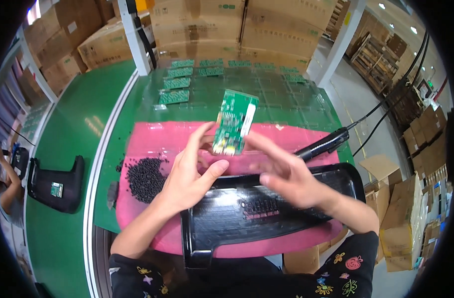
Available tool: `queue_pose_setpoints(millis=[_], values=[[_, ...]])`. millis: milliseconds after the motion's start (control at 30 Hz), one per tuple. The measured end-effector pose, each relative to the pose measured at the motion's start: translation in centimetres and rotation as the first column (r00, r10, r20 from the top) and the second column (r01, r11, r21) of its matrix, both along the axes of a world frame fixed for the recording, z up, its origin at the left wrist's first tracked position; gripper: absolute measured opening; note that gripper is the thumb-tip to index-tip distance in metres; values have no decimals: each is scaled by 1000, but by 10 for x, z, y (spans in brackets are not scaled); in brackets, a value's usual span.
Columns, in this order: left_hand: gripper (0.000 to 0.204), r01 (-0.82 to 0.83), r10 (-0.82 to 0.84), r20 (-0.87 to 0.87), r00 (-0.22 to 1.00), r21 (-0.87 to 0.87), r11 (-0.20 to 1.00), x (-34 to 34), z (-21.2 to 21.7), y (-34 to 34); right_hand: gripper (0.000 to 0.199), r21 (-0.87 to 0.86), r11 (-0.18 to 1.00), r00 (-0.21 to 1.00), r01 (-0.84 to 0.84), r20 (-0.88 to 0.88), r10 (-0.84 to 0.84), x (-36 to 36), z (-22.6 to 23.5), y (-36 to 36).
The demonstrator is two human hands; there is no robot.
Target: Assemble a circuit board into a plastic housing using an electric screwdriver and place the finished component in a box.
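Observation:
A green circuit board (230,119) with white connectors along its lower edge stands tilted above the pink mat. My left hand (187,176) grips it at its lower left side, some fingers hidden behind it. Just right of the board, my right hand (296,181) has its fingers apart, partly blurred; the index fingertip is close to the board's edge, and I cannot tell if it touches. Below both hands lies a glossy black plastic housing (217,226) with a slotted patch near its middle.
A heap of small black screws or pellets (145,180) lies on the pink mat (137,136) at left. A black corded electric screwdriver (326,144) rests at right. Several circuit boards (176,83) line the green table's far side. Left, another housing (55,184) holds a board; a person's arm (8,184) shows.

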State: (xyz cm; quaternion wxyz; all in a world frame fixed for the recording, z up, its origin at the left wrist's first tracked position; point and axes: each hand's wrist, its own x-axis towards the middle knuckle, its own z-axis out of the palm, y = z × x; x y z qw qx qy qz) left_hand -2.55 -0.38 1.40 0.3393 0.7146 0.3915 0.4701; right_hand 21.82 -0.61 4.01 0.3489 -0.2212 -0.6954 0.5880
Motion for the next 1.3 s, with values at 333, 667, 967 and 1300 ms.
queue_pose_setpoints(millis=[333, 667, 967, 1300], values=[[48, 491, -465, 168, 869, -397, 775, 9, -4, -9, 78, 476, 805, 862, 354, 169, -478, 32, -13, -35], [70, 335, -364, -5, 931, -380, 862, 19, -4, -12, 59, 686, 623, 765, 376, 151, -627, 55, -31, -51], [55, 352, -370, -296, 881, -114, 929, 21, -12, -14, 60, 431, 808, 804, 400, 259, -536, 75, -52, -52], [46, 440, -401, -534, 744, -59, 896, 25, -13, -14, 60, 471, 859, 760, 202, 478, -441, 75, -53, -54]])
